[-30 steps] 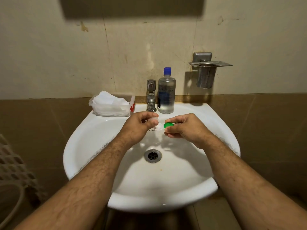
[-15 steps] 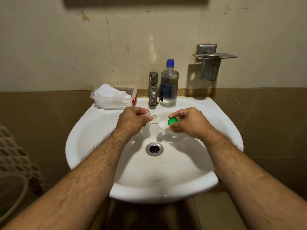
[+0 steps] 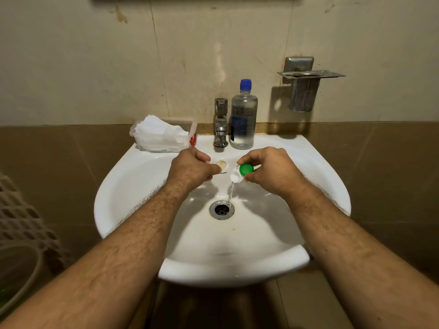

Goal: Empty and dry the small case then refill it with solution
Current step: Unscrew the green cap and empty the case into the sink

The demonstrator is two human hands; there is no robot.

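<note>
**Case tipped over the basin, liquid running to the drain**

Two hands work above the white sink. The right hand pinches the one small case between curled fingers and thumb, tilting it so its open white well faces down; one green cap is on the other well. A single thin stream of liquid falls from the case to the edge of the drain. The case hangs above and slightly right of the drain.

The left hand is closed into a loose fist, up and to the left of the drain, knuckles toward the wall; something pale shows at its fingertips, but I cannot tell what.

Both forearms reach in from the near side, bare to the elbow.

Beyond the drain, on the sink's back ledge, stand one tap, one clear bottle with a blue cap just right of it, and one tub of white tissues to the left. One metal soap holder hangs on the wall, farther right.
</note>
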